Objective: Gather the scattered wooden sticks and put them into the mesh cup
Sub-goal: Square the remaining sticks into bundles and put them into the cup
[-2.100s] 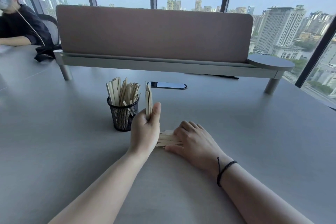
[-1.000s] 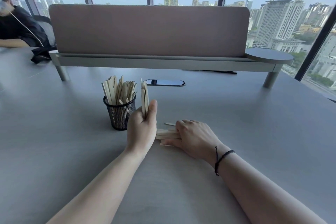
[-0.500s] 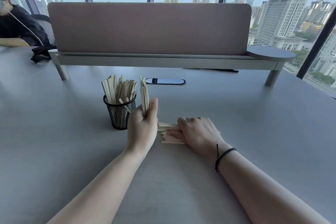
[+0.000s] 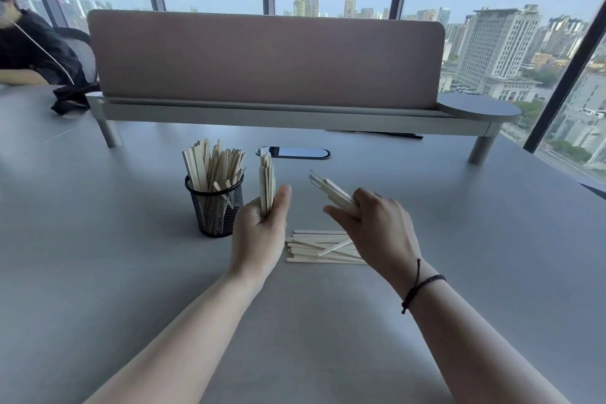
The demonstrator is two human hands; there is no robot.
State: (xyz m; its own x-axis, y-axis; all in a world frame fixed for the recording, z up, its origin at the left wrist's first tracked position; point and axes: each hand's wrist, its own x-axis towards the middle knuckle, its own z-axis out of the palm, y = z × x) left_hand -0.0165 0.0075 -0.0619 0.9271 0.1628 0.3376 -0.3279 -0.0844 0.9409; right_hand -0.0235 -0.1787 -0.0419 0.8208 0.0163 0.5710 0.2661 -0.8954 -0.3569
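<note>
- A small bunch of wooden sticks [image 4: 331, 191] is held in the right hand [image 4: 372, 229], the fingers closed around their lower ends; the sticks slant up and to the left, clear of the table [image 4: 98, 272]. Half a second earlier this hand was pressed flat on the pile; it is now seen raised above it.
- An upright bundle of sticks [image 4: 266, 179] is gripped in the left hand [image 4: 260, 233], thumb on one side and fingers curled on the other. The bundle is held just to the right of the mesh cup [image 4: 214, 208], much as in the earlier frames.
- The black mesh cup is seen standing on the grey table, already packed with sticks [image 4: 213, 167] that fan out above its rim.
- A loose pile of sticks [image 4: 319, 248] is left lying on the table between the two wrists, mostly laid side to side, with one stick crossed at an angle on top. With the right hand lifted, more of the pile is exposed than before.
- A black cord bracelet [image 4: 418, 287] is worn on the right wrist.
- Beyond the cup, a dark oval insert [image 4: 295, 152] is set in the tabletop, in front of a pink desk divider [image 4: 262, 59].
</note>
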